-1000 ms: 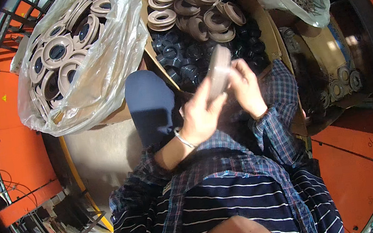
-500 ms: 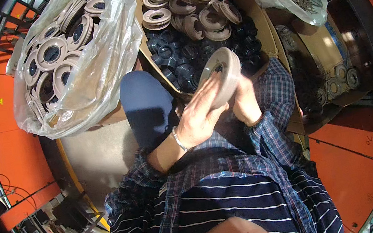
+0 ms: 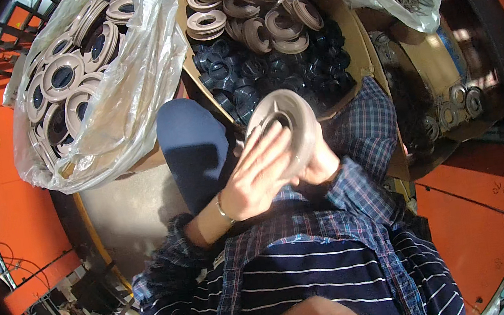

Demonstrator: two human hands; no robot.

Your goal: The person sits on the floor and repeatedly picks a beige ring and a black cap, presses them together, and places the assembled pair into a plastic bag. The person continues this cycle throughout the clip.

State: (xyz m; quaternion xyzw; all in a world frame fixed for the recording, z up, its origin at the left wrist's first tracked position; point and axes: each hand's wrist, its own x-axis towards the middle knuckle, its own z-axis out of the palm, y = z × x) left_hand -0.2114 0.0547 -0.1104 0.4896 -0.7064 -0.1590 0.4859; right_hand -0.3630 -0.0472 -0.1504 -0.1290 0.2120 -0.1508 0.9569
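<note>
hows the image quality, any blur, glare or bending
Head view: beige flanged ring and left hand slightly blurred; head view: glare on crinkled plastic bag, dark shadow across navy trouser leg; head view: orange cabinet edges bow near the black fisheye rim.

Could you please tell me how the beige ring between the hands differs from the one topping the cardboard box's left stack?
The held round beige ring is steeply tilted between the left hand and right hand; the stacked round beige ring lies nearly flat. The left hand partly covers the held ring, while the stacked ring's top is uncovered. The held ring looks larger here than the stacked ring. Both are beige and ring-shaped.
</note>
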